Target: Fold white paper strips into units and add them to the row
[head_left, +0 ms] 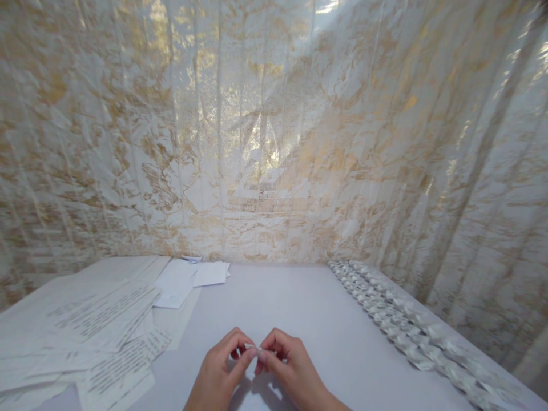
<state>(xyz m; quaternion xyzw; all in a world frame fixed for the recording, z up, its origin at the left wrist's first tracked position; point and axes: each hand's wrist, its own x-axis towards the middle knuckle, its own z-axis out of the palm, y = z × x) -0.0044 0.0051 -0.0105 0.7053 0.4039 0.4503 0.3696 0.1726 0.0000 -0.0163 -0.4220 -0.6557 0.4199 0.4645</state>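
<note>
My left hand (221, 371) and my right hand (286, 365) meet just above the white table (325, 319), near its front edge. Between their fingertips they pinch a small folded piece of white paper (253, 347). Most of that paper is hidden by the fingers, so its shape is hard to tell.
Printed paper sheets and strips (98, 325) lie spread over the left of the table, with small white cut pieces (205, 274) at the back. A long row of several small folded paper pieces (402, 331) runs along the right edge. A white-and-gold curtain (274, 131) hangs behind.
</note>
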